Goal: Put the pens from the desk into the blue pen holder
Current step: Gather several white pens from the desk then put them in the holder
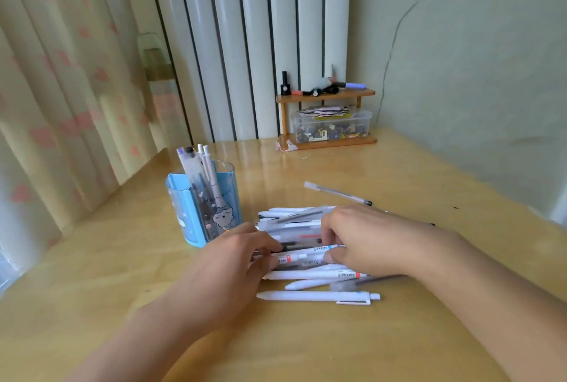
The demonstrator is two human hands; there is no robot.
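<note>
A pile of mostly white pens [306,237] lies on the wooden desk [429,185], just right of the blue pen holder [184,209]. The holder stands upright with several pens [199,166] sticking out of it. My left hand [242,255] and my right hand [365,237] rest on the pile from either side, fingers curled around a bundle of pens in its middle. One white pen [316,296] lies alone at the near edge of the pile. A clear capped pen [337,193] lies apart behind it.
A small wooden shelf [325,96] with bottles and markers stands at the back of the desk, with a clear plastic box [331,125] under it. A curtain [61,74] hangs on the left, a white radiator [251,44] behind, and a wall on the right.
</note>
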